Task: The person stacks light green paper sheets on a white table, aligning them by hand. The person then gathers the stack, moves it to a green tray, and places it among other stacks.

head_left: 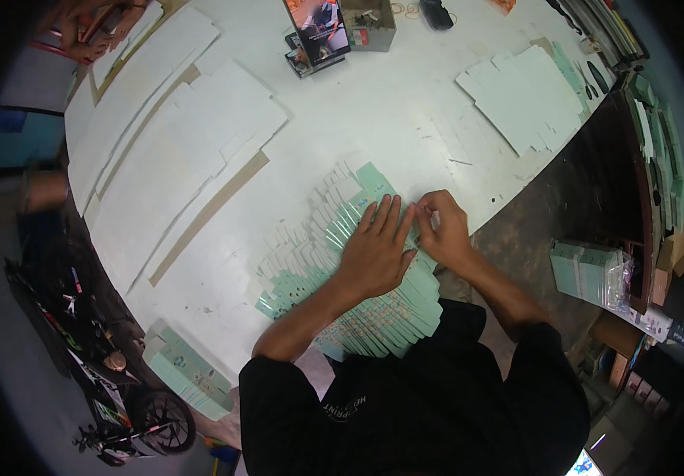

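Spanning most of what I see, the white table [358, 119] carries pale sheets [227, 115] at ten o'clock, apparently for elbow room. Green printed cards [386, 319] lie fanned at its six o'clock edge, likely so each edge shows. The left hand [376, 252] lies flat on them, fingers slightly spread, seemingly steadying; the right hand [444, 228], at their two o'clock, curls its fingers, pinching what I cannot tell.

I see one white table [382, 111]; on it lie overlapping green pieces [393, 319], wide white sheets [203, 131] at left, a white pile [523, 99] at right, and, farther, a grey box [380, 40].
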`<state>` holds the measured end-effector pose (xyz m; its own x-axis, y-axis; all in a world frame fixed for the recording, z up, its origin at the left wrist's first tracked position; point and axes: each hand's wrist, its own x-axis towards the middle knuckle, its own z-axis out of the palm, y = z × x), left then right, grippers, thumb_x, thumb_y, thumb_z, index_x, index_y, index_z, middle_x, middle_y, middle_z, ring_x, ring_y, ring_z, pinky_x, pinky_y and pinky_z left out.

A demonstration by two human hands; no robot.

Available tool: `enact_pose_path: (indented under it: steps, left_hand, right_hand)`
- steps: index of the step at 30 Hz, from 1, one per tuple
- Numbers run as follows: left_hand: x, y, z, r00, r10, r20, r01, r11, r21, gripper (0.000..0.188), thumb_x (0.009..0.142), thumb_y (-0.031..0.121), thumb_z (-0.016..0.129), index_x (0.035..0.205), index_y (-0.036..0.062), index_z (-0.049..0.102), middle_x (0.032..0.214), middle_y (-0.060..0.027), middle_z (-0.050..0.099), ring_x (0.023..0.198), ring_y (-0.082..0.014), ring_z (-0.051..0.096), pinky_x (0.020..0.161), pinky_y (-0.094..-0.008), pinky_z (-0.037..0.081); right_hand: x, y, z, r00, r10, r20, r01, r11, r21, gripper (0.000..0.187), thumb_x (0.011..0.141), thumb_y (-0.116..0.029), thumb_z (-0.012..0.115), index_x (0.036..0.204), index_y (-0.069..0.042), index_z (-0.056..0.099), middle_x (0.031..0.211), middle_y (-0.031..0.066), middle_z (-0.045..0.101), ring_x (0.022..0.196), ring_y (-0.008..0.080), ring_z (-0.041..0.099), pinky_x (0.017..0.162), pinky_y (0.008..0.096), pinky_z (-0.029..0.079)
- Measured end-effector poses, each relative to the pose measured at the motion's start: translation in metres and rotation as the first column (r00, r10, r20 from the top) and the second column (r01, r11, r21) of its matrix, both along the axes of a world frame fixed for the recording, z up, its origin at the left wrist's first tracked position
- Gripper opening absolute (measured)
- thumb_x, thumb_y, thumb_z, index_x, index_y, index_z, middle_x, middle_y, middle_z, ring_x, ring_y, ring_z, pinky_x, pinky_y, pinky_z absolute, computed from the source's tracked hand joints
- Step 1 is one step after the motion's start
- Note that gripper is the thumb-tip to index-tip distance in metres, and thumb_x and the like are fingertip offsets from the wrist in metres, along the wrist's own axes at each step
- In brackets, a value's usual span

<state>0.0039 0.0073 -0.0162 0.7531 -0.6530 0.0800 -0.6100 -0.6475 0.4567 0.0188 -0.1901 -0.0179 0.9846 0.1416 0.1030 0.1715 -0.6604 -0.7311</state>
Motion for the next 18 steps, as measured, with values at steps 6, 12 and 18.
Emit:
enact_pose_path:
  steps: [6,12,18]
  left_hand:
    - [0.001,0.001,0.007,0.994,0.018,-0.108,-0.017,1.000,0.005,0.088,0.097,0.038,0.064,0.156,-0.0179,0.031,0.160,-0.0355,0.039,0.154,-0.0468,0.034,0.129,-0.0537,0.022]
    - [0.009,0.009,0.014,0.965,0.073,-0.250,-0.124,0.973,-0.194,0.095,0.087,0.023,0.071,0.160,-0.0129,0.022,0.151,-0.0339,0.047,0.147,-0.0455,0.041,0.128,-0.0515,0.025]
    - [0.004,0.028,-0.027,0.888,0.269,-0.374,-0.457,0.425,-0.781,0.061,0.088,0.011,0.064,0.143,-0.0039,0.046,0.135,-0.0227,0.052,0.128,-0.0366,0.053,0.121,-0.0492,0.035]
  right_hand:
    - [-0.008,0.003,-0.011,0.890,0.168,-0.425,0.212,0.672,0.710,0.035,0.111,-0.019,0.056,0.140,0.001,0.050,0.110,0.0095,0.065,0.106,0.0151,0.062,0.091,0.0336,0.052]
    - [-0.005,0.047,-0.026,0.973,0.160,-0.167,0.041,0.591,0.805,0.075,0.108,-0.048,0.054,0.159,0.003,0.030,0.152,0.0235,0.049,0.148,0.0329,0.041,0.125,0.0460,0.026]
    - [-0.003,0.057,-0.031,0.891,0.446,0.085,-0.453,0.887,0.086,0.117,0.090,-0.077,0.060,0.168,-0.001,0.017,0.172,0.0323,0.017,0.161,0.0489,0.012,0.125,0.0709,0.003]
